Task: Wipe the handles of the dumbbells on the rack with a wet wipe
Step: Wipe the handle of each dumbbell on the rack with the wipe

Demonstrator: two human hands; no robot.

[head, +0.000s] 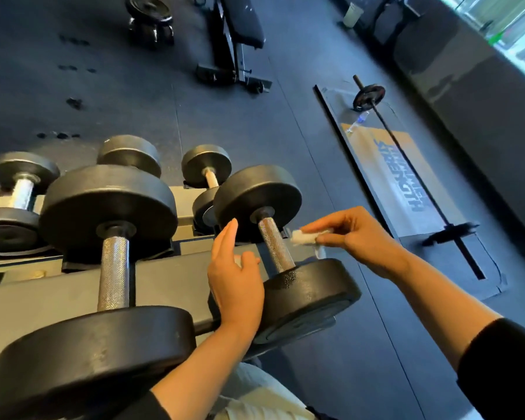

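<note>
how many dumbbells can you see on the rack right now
4: a big one front left, one beside the hands, and two smaller ones behind, far left and centre. More may lie outside the view.

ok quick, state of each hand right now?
Left hand: open, fingers straight, beside the dumbbell handle, holding nothing visible.
Right hand: pinching the wet wipe just right of that handle.

left hand open, right hand pinching
</note>
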